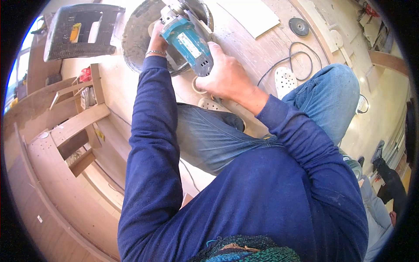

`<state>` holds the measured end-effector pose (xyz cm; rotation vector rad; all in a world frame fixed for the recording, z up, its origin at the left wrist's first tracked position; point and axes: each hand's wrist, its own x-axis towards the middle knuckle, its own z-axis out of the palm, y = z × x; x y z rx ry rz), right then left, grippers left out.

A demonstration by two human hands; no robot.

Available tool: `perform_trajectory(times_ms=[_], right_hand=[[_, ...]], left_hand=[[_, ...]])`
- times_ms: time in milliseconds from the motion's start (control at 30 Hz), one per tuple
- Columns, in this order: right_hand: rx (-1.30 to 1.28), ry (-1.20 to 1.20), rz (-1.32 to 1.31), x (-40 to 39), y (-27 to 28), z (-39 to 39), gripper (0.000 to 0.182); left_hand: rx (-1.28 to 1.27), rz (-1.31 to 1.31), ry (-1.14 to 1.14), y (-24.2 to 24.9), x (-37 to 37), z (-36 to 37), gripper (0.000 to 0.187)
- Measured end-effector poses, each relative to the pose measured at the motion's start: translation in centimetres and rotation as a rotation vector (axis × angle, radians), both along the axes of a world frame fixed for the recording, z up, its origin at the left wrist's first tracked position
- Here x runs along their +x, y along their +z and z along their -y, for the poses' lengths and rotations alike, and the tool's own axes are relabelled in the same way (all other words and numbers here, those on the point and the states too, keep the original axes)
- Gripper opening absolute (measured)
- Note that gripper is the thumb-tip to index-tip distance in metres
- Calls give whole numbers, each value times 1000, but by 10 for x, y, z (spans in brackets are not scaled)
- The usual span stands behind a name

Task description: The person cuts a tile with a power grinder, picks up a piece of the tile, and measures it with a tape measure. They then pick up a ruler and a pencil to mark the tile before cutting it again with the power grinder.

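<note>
A teal angle grinder (pixel 185 41) with a silver metal head is held out in front of me, over a round dark tub (pixel 131 41). My right hand (pixel 227 74) wraps round the rear of its body. Up by the metal head, my left hand (pixel 158 39) grips the tool from the left side; its fingers are partly hidden. The head's far end is cut off by the top edge, and I cannot make out a disc on it. Below the tool, a tan ring-shaped roll (pixel 198 85) shows partly behind my right hand.
A black plastic stool (pixel 83 32) stands at the upper left. Wooden framing (pixel 56 139) fills the left side. On the floor lie a round disc (pixel 299 27), a dark cable (pixel 290 59) and a white board (pixel 251 17). Another person's leg (pixel 388 174) shows at right.
</note>
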<state>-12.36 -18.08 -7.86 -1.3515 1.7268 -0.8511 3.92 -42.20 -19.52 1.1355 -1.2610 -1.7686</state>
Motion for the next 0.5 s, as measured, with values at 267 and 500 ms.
perform_trajectory(times_ms=[267, 500], right_hand=[[46, 6, 9, -1, -1, -3, 85], [45, 0, 9, -3, 1, -6, 87]], left_hand=[[-28, 47, 15, 15, -3, -10, 18], [47, -113, -65, 11, -1, -9, 21]])
